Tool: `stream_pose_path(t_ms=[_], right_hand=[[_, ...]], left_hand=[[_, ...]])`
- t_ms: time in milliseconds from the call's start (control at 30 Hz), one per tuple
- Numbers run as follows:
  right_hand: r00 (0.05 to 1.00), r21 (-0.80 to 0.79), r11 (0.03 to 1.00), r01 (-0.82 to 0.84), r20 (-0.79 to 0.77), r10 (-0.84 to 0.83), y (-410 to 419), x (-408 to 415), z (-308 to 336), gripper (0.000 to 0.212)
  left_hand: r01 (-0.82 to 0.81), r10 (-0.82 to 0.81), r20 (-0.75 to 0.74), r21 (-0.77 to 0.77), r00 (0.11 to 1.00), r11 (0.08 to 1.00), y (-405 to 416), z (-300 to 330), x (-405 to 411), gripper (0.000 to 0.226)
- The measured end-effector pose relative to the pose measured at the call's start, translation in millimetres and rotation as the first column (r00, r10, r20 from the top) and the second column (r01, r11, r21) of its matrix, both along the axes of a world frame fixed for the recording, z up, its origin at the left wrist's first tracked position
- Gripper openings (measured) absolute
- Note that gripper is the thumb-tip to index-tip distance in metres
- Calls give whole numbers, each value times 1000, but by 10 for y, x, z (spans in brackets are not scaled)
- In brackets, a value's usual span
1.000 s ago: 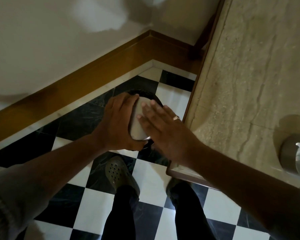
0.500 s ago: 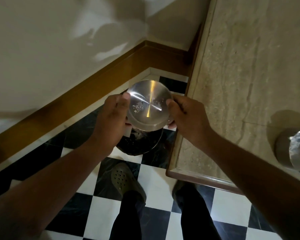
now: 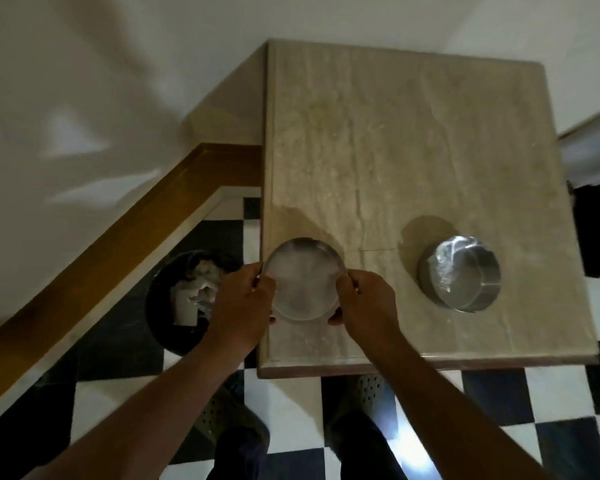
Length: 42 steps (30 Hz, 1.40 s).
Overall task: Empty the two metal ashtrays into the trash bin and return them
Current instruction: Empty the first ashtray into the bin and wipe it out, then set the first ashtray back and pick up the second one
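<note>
A round metal ashtray (image 3: pixel 303 279) is held open side up over the near left corner of the marble table (image 3: pixel 413 140). My left hand (image 3: pixel 241 303) grips its left rim and my right hand (image 3: pixel 368 301) grips its right rim. Whether its base touches the tabletop I cannot tell. A second metal ashtray (image 3: pixel 459 271) stands on the table to the right, apart from both hands. The black round trash bin (image 3: pixel 184 299) sits on the floor left of the table, with pale crumpled rubbish inside; my left hand hides its right edge.
The table stands in a corner against white walls with a brown wooden skirting (image 3: pixel 125 244) running along the left. Below lies a black-and-white chequered floor (image 3: pixel 499 403), where my legs and perforated clogs show at the table's front edge.
The ashtray was tipped over the bin, then turned upright. Both hands have carried it right, from above the bin to over the table's near left corner.
</note>
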State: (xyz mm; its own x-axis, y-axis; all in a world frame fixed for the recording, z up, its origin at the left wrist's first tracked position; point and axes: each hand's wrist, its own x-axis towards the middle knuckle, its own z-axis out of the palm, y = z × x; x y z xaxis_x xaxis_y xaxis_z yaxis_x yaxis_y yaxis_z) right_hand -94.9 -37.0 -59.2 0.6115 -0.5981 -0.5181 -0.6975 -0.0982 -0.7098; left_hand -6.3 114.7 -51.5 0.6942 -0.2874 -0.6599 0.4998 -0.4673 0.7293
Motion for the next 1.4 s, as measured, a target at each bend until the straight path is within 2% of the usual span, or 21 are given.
stream_pose_path(t_ms=[100,300,467,533,667,700,767,833,933,1000,1100,1167,1233,1400], right_hand=[[998,-33,998,54,15,-54,-186,-106,-25,32],[996,-19,996,86,34,-86,-379,-209,-110,33],[990,16,991,130,58,-131,-426,-235,-237,21],[990,24,992,126,54,-127,-443,-244,-287,17],[993,24,996,91,72,-93,-463,-290,-328,22],[994,23,997,76,81,-78,-466,-309,-326,23],[998,-2,1000,6,63,-6,-461,-412,-314,33],[999,-30,998,-52,16,52,-425,-584,-289,47],[1000,-36,999,-5,-31,4,-451,-881,-264,56],[996,-21,998,54,-68,-55,-553,-1066,-261,52],[989,4,992,130,-78,-129,-740,-1299,-255,39],[988,16,988,151,-48,-150,-853,-1411,-257,25],[982,19,982,188,-30,-187,-996,-1498,-264,17],[909,127,902,413,4,-416,-1312,-1515,-224,36]], left_hand=[[56,-56,23,13,998,998,-252,34,-52,21],[34,-36,24,77,999,996,-606,80,-131,17],[35,-34,-9,127,999,991,-706,50,-137,20],[36,-36,0,124,999,992,-718,31,-154,19],[2,-3,9,175,1000,985,-732,-16,-197,17],[-42,45,-14,194,999,980,-730,-10,-230,25],[-138,160,-85,220,984,966,-738,40,-370,63],[-172,198,-103,219,975,961,-758,82,-579,91],[-153,168,-88,155,982,976,-859,104,-897,100],[-159,169,-102,99,980,982,-983,126,-1043,102],[-167,172,-144,47,975,985,-1195,140,-1180,120],[-199,201,-202,32,959,980,-1333,138,-1251,118],[-248,247,-255,27,935,968,-1490,132,-1316,106],[-324,320,-278,34,906,945,-1790,12,-1304,82]])
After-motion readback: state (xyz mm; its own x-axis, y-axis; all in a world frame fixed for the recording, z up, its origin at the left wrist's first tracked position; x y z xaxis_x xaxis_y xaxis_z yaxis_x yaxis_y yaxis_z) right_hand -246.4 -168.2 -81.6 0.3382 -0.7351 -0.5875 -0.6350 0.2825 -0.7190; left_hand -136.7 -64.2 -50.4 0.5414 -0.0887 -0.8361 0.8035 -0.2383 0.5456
